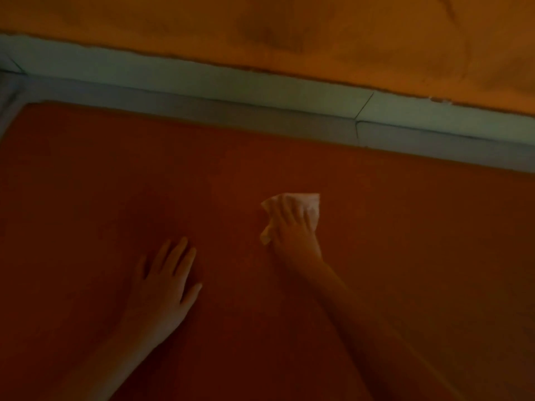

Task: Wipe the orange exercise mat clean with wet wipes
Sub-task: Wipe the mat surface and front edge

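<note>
The orange exercise mat [101,183] fills the lower two thirds of the dim view. A crumpled white wet wipe [311,205] lies on the mat right of centre. My right hand [292,227] presses down on the wipe with straight, spread fingers, the arm reaching in from the lower right. My left hand [166,280] rests flat on the mat to the left of it, fingers spread, holding nothing.
A grey-green tiled skirting strip [231,94] runs along the mat's far edge. Behind it rises an orange-yellow wall [260,27] with darker smudges. The mat's far left corner [29,107] shows near the left edge.
</note>
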Motion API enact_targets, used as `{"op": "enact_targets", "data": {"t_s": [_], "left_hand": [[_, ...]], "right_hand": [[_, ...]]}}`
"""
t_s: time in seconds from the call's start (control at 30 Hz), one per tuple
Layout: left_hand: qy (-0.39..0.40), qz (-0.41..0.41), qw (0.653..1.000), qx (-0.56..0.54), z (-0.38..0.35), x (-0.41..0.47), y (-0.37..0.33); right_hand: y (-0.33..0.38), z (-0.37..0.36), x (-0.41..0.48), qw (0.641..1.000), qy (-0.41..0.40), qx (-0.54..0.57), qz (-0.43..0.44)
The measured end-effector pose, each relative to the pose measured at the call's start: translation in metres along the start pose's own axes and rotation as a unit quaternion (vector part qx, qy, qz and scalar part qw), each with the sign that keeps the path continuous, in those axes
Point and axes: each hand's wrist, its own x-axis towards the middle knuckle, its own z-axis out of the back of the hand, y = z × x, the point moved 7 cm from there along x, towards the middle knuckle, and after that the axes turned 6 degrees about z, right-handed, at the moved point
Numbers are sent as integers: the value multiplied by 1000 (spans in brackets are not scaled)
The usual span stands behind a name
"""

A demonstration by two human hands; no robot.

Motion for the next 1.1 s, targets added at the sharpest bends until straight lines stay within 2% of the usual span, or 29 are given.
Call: {"op": "enact_targets", "data": {"t_s": [0.1,0.17,0.23,0.33,0.37,0.5,0.57,0.6,0.63,0.7,0.73,0.8,0.83,0.9,1.0,1.1], "left_hand": [[-9,7,1000,12,5,3,1],[-4,5,1000,14,5,5,2],[8,9,1000,15,6,5,2],[13,9,1000,10,10,11,3],[15,9,1000,10,11,14,3],[19,7,999,26,14,28,8],[28,1,999,34,14,30,8],[33,4,999,35,14,30,9],[33,9,999,36,15,30,9],[28,8,999,39,17,31,9],[33,7,999,40,16,31,9],[39,5,998,43,13,31,9],[37,4,998,43,11,31,9],[37,3,999,40,8,32,9],[38,4,999,30,7,32,7],[41,1,999,30,11,32,7]], "right_hand": [[-8,12,1,999,18,1,46],[-23,16,12,992,15,-87,93],[-52,23,35,994,5,-98,46],[-80,35,79,995,-31,10,-97],[-72,36,90,995,-29,10,-99],[2,46,101,995,-17,-38,93],[-9,54,104,986,-12,-93,138],[-29,57,110,984,-20,-119,131],[-57,60,117,986,-22,-136,92],[-124,61,123,987,9,-148,-55],[-145,64,120,986,13,-110,-121],[-151,72,112,978,-26,-14,-206],[-138,76,108,976,-57,9,-211],[-91,74,102,987,-79,-4,-139],[-32,44,72,998,-32,-24,40],[-53,36,52,996,3,-40,79]]}}
